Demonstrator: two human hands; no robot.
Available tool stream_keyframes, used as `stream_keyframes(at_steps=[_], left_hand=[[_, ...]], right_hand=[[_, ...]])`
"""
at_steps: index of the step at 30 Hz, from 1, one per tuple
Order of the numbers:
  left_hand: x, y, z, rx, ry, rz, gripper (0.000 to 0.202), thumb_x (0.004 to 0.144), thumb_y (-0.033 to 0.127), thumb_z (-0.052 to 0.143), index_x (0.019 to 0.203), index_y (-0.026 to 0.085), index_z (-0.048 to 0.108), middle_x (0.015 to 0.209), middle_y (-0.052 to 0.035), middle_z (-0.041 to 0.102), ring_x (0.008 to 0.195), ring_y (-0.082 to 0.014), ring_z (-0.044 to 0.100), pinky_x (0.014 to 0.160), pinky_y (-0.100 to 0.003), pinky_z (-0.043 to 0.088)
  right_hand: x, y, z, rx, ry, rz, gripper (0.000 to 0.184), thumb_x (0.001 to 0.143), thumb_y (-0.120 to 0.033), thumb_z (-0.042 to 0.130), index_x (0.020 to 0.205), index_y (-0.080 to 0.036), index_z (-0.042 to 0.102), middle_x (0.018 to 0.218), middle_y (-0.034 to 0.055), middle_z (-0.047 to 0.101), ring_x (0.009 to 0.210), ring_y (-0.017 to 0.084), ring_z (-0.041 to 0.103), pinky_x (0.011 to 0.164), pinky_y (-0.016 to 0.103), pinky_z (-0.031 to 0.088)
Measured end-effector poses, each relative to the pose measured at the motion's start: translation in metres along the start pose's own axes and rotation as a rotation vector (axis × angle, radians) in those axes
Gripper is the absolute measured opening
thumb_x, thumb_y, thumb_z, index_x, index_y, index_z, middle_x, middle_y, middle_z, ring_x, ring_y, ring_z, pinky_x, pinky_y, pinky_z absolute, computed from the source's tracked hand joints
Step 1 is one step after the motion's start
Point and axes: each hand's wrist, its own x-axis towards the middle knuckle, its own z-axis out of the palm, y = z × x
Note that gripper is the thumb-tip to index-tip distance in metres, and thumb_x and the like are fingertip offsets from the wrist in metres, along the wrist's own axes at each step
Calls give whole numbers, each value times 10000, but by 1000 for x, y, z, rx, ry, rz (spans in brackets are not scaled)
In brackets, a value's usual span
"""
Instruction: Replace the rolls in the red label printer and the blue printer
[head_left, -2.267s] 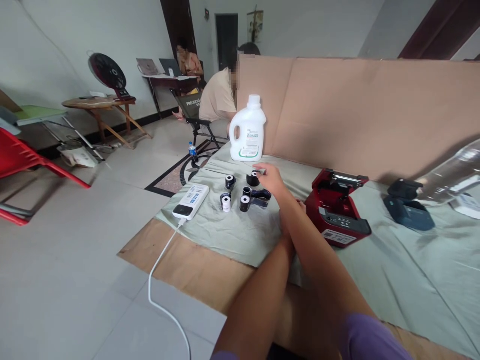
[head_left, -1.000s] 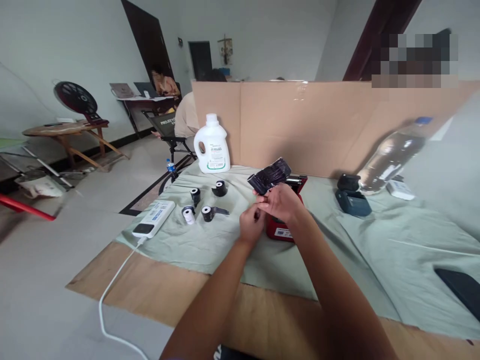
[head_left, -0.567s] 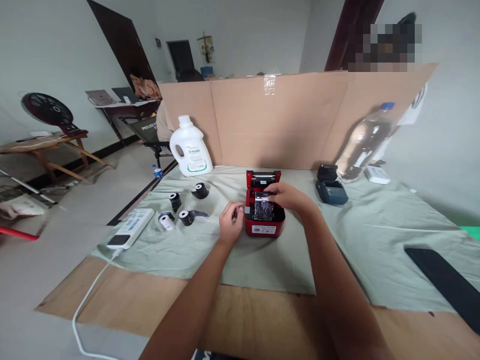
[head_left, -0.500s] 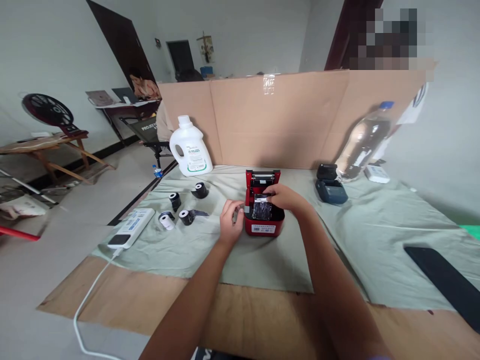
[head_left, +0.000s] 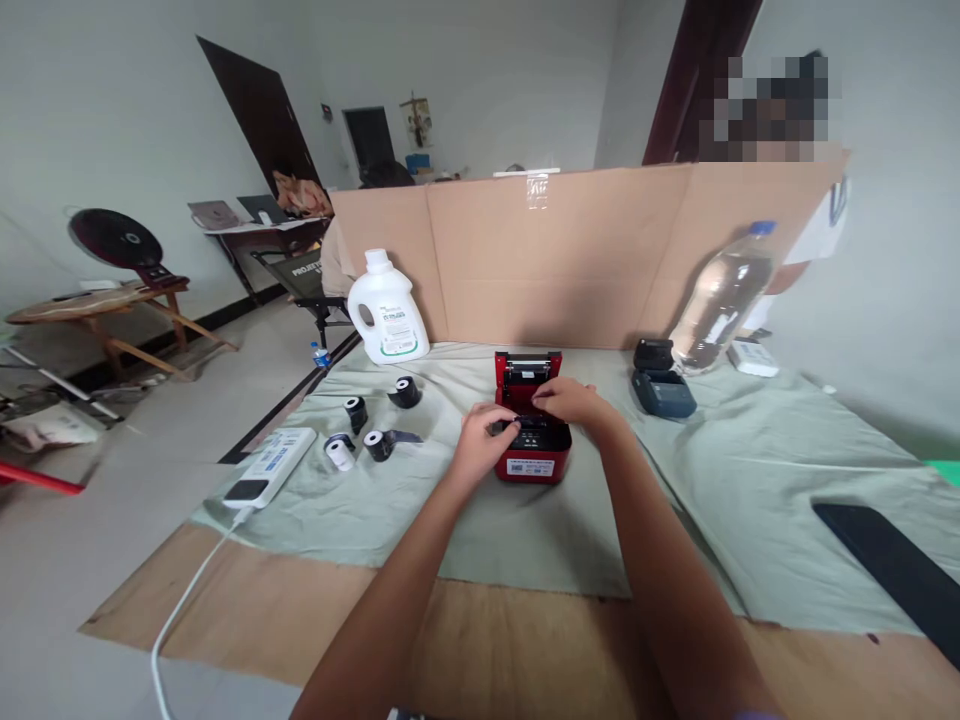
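A red label printer (head_left: pixel 553 474) stands on the cloth with its lid (head_left: pixel 528 364) raised behind. My left hand (head_left: pixel 484 442) is at its left front rim, thumb and forefinger pinched on a dark strip of black paper (head_left: pixel 533 422) at the compartment. My right hand (head_left: pixel 574 402) reaches in from the right side, fingers curled together over the compartment. What those right fingertips hold, if anything, is hidden. To the left lie several black paper rolls with white cores, one of them a roll (head_left: pixel 377 446) with a loose tail.
A white jug (head_left: pixel 388 315) and a large water bottle (head_left: pixel 724 295) stand before a cardboard panel (head_left: pixel 559 265). A small dark printer (head_left: pixel 664 390) sits open on the right, near a black phone (head_left: pixel 889 560). A corded power strip (head_left: pixel 270 468) lies left. People are beyond the panel.
My left hand has moved from beside the printer onto its front rim. The glossy black strip that stood up in the compartment is now mostly out of sight. My view has tilted slightly up.
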Motion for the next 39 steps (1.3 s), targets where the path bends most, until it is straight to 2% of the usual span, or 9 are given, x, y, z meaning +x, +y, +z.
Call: stream_keyframes(at_steps=[3, 7, 9, 13, 18, 21, 26, 36, 39], left_hand=[[24, 6, -9, 114, -89, 23, 58, 833, 249, 695, 836, 245, 753, 910, -33, 711, 941, -218, 627, 910, -382, 475], [53, 21, -22, 296, -270, 124, 45, 823, 275, 724, 830, 256, 763, 881, -34, 645, 928, -224, 582, 838, -355, 457], [61, 26, -26, 314, -338, 136, 63, 840, 276, 704, 835, 253, 763, 846, -25, 638, 867, -208, 580, 782, -331, 448], [64, 28, -33, 324, -394, 143, 89, 843, 267, 686, 831, 249, 772, 784, -17, 651, 801, -196, 588, 732, -314, 430], [61, 33, -50, 223, -514, 65, 141, 834, 292, 655, 831, 231, 782, 775, -19, 692, 722, -177, 611, 670, -288, 430], [61, 38, -55, 177, -612, 23, 158, 813, 294, 636, 816, 223, 777, 688, 2, 667, 627, -153, 578, 584, -267, 389], [60, 33, -46, 271, -528, 9, 136, 790, 274, 636, 769, 229, 764, 628, 13, 617, 557, -133, 501, 549, -274, 317], [59, 18, -37, 172, -480, -58, 159, 812, 320, 641, 758, 207, 740, 589, 23, 544, 571, -133, 489, 582, -272, 360], [60, 12, -41, 106, -473, -56, 156, 811, 325, 640, 861, 225, 749, 829, -22, 652, 811, -190, 613, 748, -305, 475]], right_hand=[[1, 23, -17, 221, 135, 62, 229, 802, -402, 648, 794, -200, 756, 860, 67, 741, 906, 295, 649, 893, 422, 436], [12, 40, -15, 527, 453, 31, 443, 777, -537, 652, 1040, -183, 685, 1060, 119, 718, 955, 252, 645, 858, 367, 474], [20, 37, -4, 709, 443, -66, 483, 785, -588, 608, 1068, -200, 655, 1088, 97, 704, 957, 222, 634, 854, 343, 477], [29, 22, 17, 854, 474, -97, 441, 769, -653, 543, 840, -220, 584, 830, 19, 648, 832, 192, 592, 762, 304, 464], [14, 28, 36, 819, 566, -54, 252, 762, -435, 486, 814, -212, 594, 989, 57, 664, 980, 231, 604, 846, 332, 476], [4, 44, 58, 864, 508, -112, 421, 704, -350, 493, 1080, -219, 633, 1293, 85, 617, 1151, 270, 593, 940, 376, 478], [4, 62, 92, 1142, 328, -217, 795, 746, -458, 528, 1494, -232, 383, 1475, 88, 537, 1336, 286, 523, 1092, 427, 420], [-1, 60, 96, 1251, 311, -244, 807, 782, -579, 613, 1506, -282, 415, 1520, 50, 507, 1397, 293, 475, 1156, 470, 373], [0, 63, 98, 1267, 310, -251, 799, 798, -553, 610, 1515, -270, 404, 1525, 51, 501, 1399, 285, 476, 1169, 456, 362]])
